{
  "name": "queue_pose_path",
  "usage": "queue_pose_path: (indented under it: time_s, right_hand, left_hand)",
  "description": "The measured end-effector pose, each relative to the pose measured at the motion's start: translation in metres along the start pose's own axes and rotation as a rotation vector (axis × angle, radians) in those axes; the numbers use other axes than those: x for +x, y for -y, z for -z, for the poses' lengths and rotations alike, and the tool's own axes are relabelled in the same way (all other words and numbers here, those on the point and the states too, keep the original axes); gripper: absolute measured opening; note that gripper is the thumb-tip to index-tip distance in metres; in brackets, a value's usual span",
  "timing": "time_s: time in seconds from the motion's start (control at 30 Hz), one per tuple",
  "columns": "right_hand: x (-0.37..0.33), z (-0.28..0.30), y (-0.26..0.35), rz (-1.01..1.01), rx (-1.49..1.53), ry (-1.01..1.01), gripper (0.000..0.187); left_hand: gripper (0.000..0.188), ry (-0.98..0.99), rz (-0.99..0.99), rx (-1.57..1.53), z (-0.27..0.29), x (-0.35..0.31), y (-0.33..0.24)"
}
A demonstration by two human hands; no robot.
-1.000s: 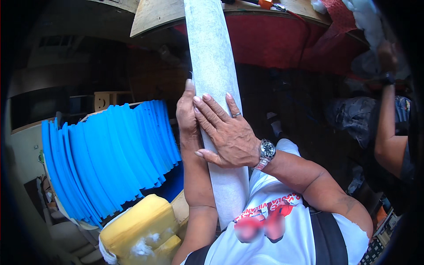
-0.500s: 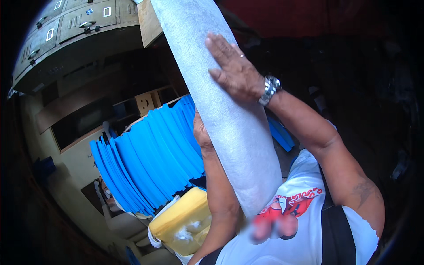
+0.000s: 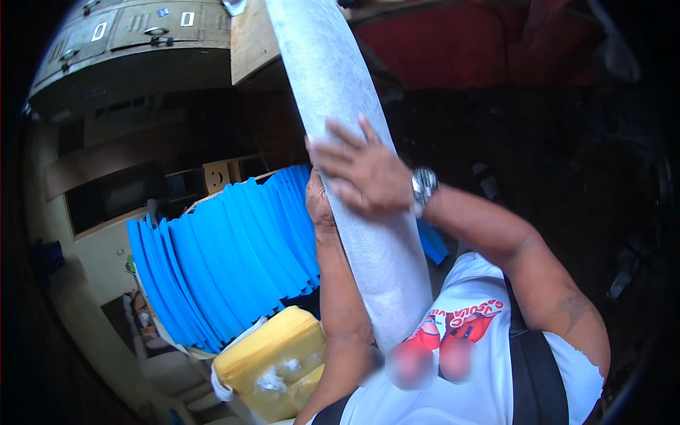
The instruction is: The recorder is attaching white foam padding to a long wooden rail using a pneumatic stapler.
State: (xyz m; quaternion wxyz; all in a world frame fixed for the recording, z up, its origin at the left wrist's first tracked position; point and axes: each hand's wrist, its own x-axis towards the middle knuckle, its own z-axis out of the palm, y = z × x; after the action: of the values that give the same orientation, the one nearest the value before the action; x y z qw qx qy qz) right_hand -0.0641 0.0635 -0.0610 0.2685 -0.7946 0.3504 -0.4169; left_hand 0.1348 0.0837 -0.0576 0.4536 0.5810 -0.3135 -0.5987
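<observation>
A long pale grey roll with a fabric-like surface [image 3: 386,248] slants from the top of the view down to my chest. At its left edge, my left hand [image 3: 320,202] holds it from the side and below, with its fingers mostly hidden behind the roll. My right hand [image 3: 365,173] is over the upper face with the fingers spread, slightly blurred, and grips nothing. Whether the palm presses on the surface I cannot tell.
Left of the roll stands a row of many blue sheets [image 3: 219,255], packed on edge. Below them lies a yellow block with white fluff [image 3: 269,361]. Metal lockers [image 3: 134,32] and a wooden board [image 3: 253,42] are at the upper left; red fabric [image 3: 467,49] hangs at the back.
My right hand has slid down the roll, nearer my body, and its fingers have spread further. The left hand stays at the roll's edge. The whole view has shifted slightly.
</observation>
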Motion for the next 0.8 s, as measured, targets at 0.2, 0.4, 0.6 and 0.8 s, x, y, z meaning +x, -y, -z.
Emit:
queue_pose_path:
  time_s: [0.2,0.4,0.6,0.8]
  right_hand:
    - [-0.116,0.019,0.073,0.219,0.2,0.291,0.043]
    - [0.033,0.148,-0.048,0.068,-0.177,-0.14,0.026]
    - [0.157,0.166,-0.241,-0.42,-0.78,0.168,0.057]
    - [0.217,0.129,-0.281,-0.493,-0.986,0.334,0.048]
  left_hand:
    - [0.052,0.106,-0.73,0.9,-0.01,-0.002,0.01]
    - [0.033,-0.031,-0.481,0.5,-0.05,-0.023,-0.016]
    - [0.035,-0.065,-0.276,0.253,-0.036,-0.004,-0.015]
    - [0.032,-0.164,-0.262,0.417,-0.029,-0.005,-0.044]
